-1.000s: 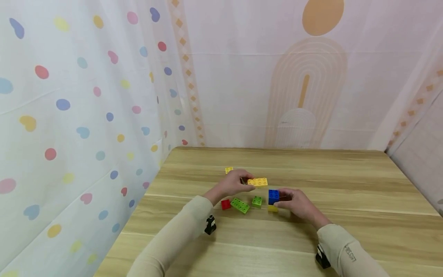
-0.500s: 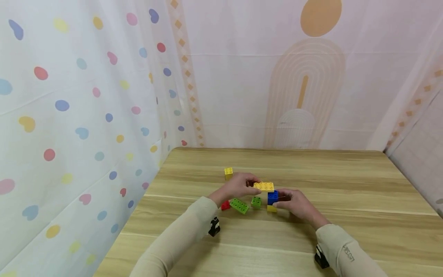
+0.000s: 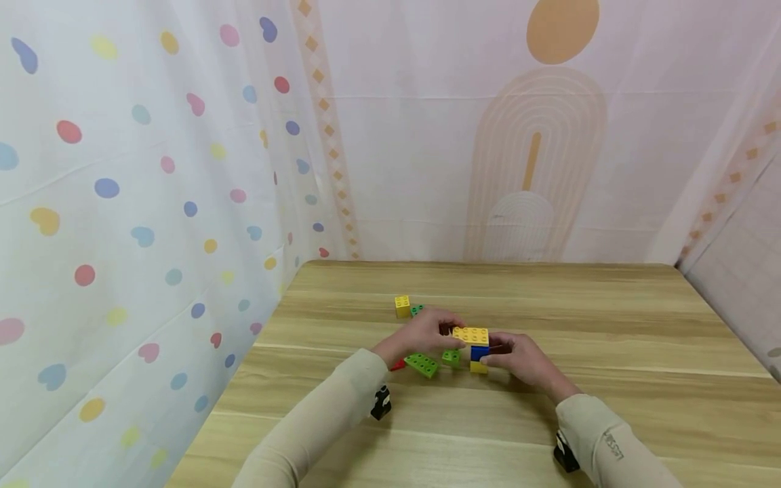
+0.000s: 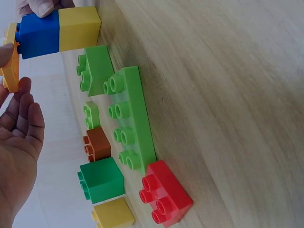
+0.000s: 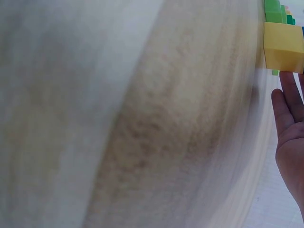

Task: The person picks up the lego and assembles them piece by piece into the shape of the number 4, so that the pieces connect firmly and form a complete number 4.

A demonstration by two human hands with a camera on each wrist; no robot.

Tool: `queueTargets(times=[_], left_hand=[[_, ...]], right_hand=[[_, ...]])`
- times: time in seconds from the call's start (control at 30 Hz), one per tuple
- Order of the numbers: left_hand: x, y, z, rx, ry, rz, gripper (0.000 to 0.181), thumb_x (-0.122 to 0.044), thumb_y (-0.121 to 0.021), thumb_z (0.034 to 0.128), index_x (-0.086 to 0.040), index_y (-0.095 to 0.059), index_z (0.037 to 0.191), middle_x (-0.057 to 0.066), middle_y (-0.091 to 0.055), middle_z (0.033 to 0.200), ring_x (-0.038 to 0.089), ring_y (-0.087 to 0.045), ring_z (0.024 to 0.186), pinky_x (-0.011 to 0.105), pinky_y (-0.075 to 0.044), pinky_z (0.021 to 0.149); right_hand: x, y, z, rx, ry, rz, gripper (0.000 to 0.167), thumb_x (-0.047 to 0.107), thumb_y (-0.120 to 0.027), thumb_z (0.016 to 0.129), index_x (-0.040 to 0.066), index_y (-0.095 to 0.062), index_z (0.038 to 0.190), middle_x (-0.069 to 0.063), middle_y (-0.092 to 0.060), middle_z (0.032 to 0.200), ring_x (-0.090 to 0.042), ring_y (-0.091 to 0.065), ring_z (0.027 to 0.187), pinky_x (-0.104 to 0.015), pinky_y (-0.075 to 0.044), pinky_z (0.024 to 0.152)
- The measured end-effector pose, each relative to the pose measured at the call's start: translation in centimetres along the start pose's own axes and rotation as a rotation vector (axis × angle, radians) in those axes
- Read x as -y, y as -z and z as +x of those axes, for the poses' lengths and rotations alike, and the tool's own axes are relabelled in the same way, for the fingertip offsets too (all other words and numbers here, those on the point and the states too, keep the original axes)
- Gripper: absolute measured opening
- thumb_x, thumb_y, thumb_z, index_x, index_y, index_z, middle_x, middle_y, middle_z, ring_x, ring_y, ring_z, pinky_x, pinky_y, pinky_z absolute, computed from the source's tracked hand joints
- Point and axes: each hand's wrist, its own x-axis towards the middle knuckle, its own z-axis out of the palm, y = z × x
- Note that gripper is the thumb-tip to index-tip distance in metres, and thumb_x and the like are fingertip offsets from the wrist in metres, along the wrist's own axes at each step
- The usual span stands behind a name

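My left hand (image 3: 427, 333) pinches a flat orange-yellow brick (image 3: 471, 335) by its left end, above a blue brick (image 3: 478, 353). The blue brick is stacked on a yellow brick (image 3: 478, 367) that stands on the table. My right hand (image 3: 523, 362) grips the blue brick from the right. In the left wrist view, the flat brick (image 4: 13, 61) lies against the studs of the blue brick (image 4: 39, 35) and sticks out past one side; whether it is pressed fully on, I cannot tell. The right wrist view shows the lower yellow brick (image 5: 284, 47) beside the right fingers.
Left of the stack lie a small light green brick (image 3: 451, 358), a long light green brick (image 3: 422, 364) and a red brick (image 4: 166, 194). Behind them are a dark green brick (image 4: 102, 180), a brown brick (image 4: 99, 144), another yellow brick (image 3: 402, 306) and a further light green piece (image 4: 92, 115).
My left hand has moved right and slightly nearer, bringing the flat brick from beside the stack to the top of the blue brick. My right hand has kept its hold with little movement.
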Motion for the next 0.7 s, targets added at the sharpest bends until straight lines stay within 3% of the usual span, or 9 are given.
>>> queueTargets(times=[0.7], left_hand=[[-0.19, -0.28, -0.02, 0.014, -0.015, 0.079, 0.034, -0.024, -0.078, 0.0876, -0.009, -0.073, 0.118, -0.008, -0.062, 0.084, 0.007, -0.051, 0.070, 0.020, -0.043, 0.060]], right_hand=[[-0.11, -0.11, 0.06, -0.004, 0.007, -0.011, 0.044, 0.021, -0.077, 0.088, 0.001, -0.065, 0.126, -0.009, -0.068, 0.115, -0.022, -0.064, 0.103, -0.039, -0.053, 0.087]])
